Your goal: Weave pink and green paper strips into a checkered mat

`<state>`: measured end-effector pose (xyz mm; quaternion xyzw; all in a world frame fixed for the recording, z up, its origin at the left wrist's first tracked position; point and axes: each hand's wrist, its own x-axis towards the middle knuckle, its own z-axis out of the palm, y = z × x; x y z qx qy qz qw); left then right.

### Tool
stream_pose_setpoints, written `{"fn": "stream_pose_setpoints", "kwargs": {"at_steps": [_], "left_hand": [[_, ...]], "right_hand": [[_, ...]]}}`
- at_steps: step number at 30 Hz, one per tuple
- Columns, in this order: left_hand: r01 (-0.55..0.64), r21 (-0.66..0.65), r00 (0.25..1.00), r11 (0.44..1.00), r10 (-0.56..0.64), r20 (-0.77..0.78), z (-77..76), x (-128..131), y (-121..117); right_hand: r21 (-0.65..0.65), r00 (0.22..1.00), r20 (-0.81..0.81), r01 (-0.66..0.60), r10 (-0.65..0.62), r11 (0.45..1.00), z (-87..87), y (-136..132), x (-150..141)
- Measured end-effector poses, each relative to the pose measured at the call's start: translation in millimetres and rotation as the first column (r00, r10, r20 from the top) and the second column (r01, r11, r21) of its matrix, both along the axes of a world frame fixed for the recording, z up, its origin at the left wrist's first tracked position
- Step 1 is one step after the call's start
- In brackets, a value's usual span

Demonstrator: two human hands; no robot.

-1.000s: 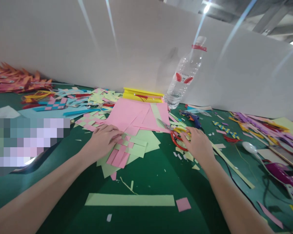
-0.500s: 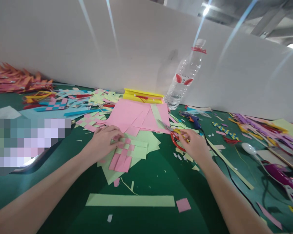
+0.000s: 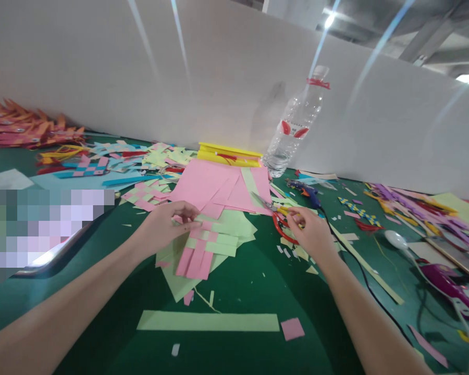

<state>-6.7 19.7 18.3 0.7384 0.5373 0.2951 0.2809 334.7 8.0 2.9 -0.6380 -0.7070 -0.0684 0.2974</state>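
Head view: use the stack of flat pink paper sheets (image 3: 203,179) as the landmark. The metal-bladed scissors with a yellow handle (image 3: 262,202) lie at its near right corner, with the blade tips over the pink paper and the long axis running from the right hand (image 3: 312,232) obliquely leftward and away from the person. The right hand is the nearer hand; its fingertips are closed on the yellow handle. A red loop (image 3: 278,229) sits just beside the handle; whether it belongs to the same tool cannot be told. The woven pink-and-light-green paper strip piece (image 3: 198,256) lies on the near side of the stack, left of centre, over light green paper sheets (image 3: 242,226). The left hand (image 3: 158,226) is at the far left edge of this piece, thumb and forefinger narrowly spaced; whether paper is pinched between them cannot be told. The long light green paper strip (image 3: 207,321) lies crosswise, well on the near side of the stack, with the small pink paper square (image 3: 293,329) just beyond its right end. Compared with the earliest frame, the woven piece is slightly nearer the person and farther right, its strips extend more visibly beyond the left fingers, and the right fingers are more tightly curled at the handle.
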Motion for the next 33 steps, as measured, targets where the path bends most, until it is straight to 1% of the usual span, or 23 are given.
{"fn": "stream_pose_setpoints", "kwargs": {"at_steps": [2, 4, 7, 9, 12, 16, 20, 24, 26, 29, 31, 33], "left_hand": [[-0.032, -0.001, 0.999, 0.999, 0.032, 0.039, 3.5, 0.4, -1.4], [-0.069, 0.005, 0.994, 0.998, 0.068, 0.086, 5.5, 0.7, -3.1], [-0.106, 0.000, 0.974, 0.994, 0.104, 0.200, 5.1, 0.9, -5.3], [-0.102, -0.028, 0.952, 0.994, 0.106, 0.286, 3.5, 1.0, -6.1], [-0.086, -0.069, 0.916, 0.994, 0.106, 0.386, 2.2, 1.6, -7.1], [-0.091, -0.080, 0.879, 0.993, 0.118, 0.462, 4.3, 3.5, -10.0], [-0.145, -0.059, 0.824, 0.988, 0.154, 0.546, 6.0, 3.4, -12.5], [-0.185, -0.032, 0.746, 0.982, 0.162, 0.646, 7.2, 1.6, -11.3], [-0.186, -0.050, 0.707, 0.981, 0.169, 0.687, 8.7, 1.2, -10.1], [-0.153, -0.117, 0.611, 0.981, 0.187, 0.769, 10.3, 0.4, -7.5], [-0.120, -0.162, 0.556, 0.979, 0.201, 0.806, 9.8, -0.9, -5.1], [-0.100, -0.191, 0.530, 0.977, 0.214, 0.820, 8.3, -2.5, -2.5]], "right_hand": [[0.031, 1.000, -0.012, -0.016, 0.017, 0.999, 2.6, -2.0, -3.7], [0.070, 0.998, -0.035, -0.057, 0.060, 0.996, 6.0, -5.1, -9.8], [0.115, 0.982, -0.091, -0.154, 0.165, 0.981, 11.9, -11.4, -23.5], [0.142, 0.963, -0.136, -0.212, 0.231, 0.967, 16.5, -16.0, -34.9], [0.095, 0.929, -0.193, -0.301, 0.315, 0.949, 23.7, -21.5, -52.3], [0.046, 0.893, -0.226, -0.388, 0.388, 0.920, 32.3, -24.0, -70.1], [0.041, 0.897, -0.193, -0.398, 0.398, 0.917, 35.8, -20.5, -77.2], [0.070, 0.885, -0.260, -0.381, 0.386, 0.922, 34.2, -10.3, -75.7], [0.047, 0.877, -0.291, -0.387, 0.383, 0.921, 33.1, -3.9, -74.2], [-0.026, 0.878, -0.283, -0.410, 0.386, 0.912, 32.0, 4.2, -73.9], [-0.102, 0.867, -0.251, -0.465, 0.429, 0.879, 31.3, 7.6, -75.9], [-0.176, 0.838, -0.223, -0.538, 0.499, 0.824, 30.6, 9.6, -79.2]]}}
